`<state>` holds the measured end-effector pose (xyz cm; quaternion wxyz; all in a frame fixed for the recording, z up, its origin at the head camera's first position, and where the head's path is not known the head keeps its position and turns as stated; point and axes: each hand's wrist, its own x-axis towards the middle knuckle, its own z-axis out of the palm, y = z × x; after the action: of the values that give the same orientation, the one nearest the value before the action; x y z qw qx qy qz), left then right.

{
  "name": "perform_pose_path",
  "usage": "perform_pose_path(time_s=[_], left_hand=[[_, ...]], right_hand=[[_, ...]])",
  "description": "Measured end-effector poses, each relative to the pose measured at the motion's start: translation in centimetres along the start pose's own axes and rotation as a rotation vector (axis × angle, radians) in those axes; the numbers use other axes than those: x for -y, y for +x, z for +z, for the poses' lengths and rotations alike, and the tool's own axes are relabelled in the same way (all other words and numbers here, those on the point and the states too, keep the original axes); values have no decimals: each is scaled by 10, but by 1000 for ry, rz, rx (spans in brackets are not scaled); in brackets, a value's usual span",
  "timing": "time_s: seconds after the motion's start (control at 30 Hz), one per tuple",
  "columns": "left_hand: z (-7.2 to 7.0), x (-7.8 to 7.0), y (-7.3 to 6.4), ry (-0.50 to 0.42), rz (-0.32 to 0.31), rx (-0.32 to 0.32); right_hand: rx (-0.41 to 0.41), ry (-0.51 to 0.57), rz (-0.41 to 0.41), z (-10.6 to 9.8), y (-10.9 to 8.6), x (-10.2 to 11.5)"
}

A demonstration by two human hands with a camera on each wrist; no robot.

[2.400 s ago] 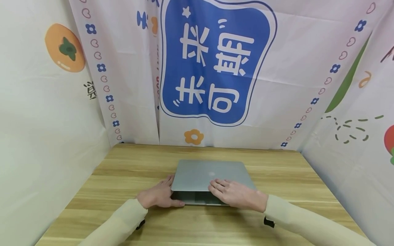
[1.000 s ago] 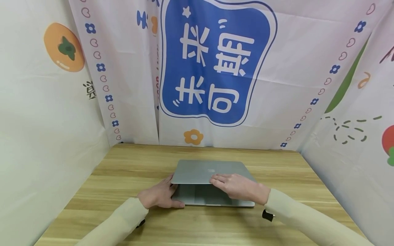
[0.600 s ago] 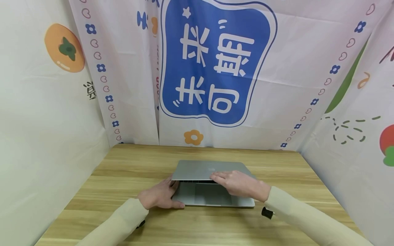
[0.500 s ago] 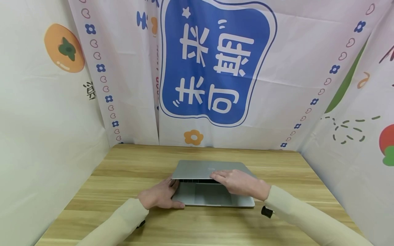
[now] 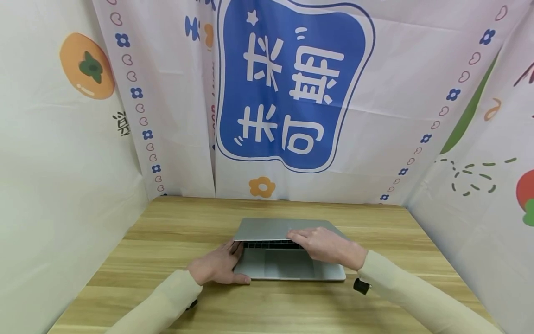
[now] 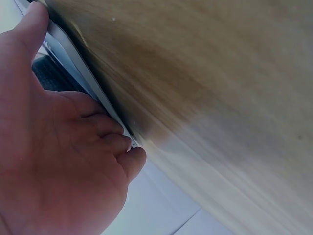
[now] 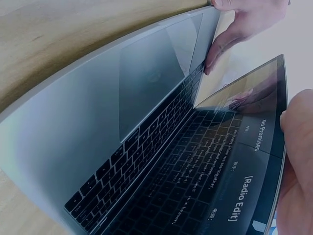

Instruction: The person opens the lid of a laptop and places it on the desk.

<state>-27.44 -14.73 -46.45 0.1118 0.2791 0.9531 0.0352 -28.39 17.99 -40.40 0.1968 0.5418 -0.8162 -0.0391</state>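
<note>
A silver laptop [image 5: 254, 266] lies on the wooden table with its lid [image 5: 267, 228] partly raised and tilted toward the person. Keyboard [image 5: 271, 245] and trackpad [image 5: 288, 263] show below it. My left hand [image 5: 217, 266] holds the base's front left corner, thumb along the front edge. The left wrist view shows that hand's fingers [image 6: 105, 127] bent against the base's side. My right hand [image 5: 327, 245] grips the lid's front edge, with the thumb [image 7: 298, 112] on the inner side. In the right wrist view, the lit screen [image 7: 259, 142] shows white text.
Bare wood of the table [image 5: 175, 218] surrounds the laptop on all sides. White printed cloth [image 5: 179, 116] hangs behind the table, with similar cloth walls at left and right. Black bands [image 5: 361, 286] sit at both cuffs.
My right hand has lifted the lid's front edge up and back, so the trackpad and then part of the keyboard came into view. My left hand has stayed at the left corner.
</note>
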Motion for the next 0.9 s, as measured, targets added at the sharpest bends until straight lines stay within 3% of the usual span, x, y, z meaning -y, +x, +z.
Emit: perform_pose_path(time_s=[0.67,0.9], left_hand=[[-1,3,4,14,6,22],[-2,2,3,12,8,20]], right_hand=[[2,-6,35,-4,7,-10],[9,128,68,-13,13,-17]])
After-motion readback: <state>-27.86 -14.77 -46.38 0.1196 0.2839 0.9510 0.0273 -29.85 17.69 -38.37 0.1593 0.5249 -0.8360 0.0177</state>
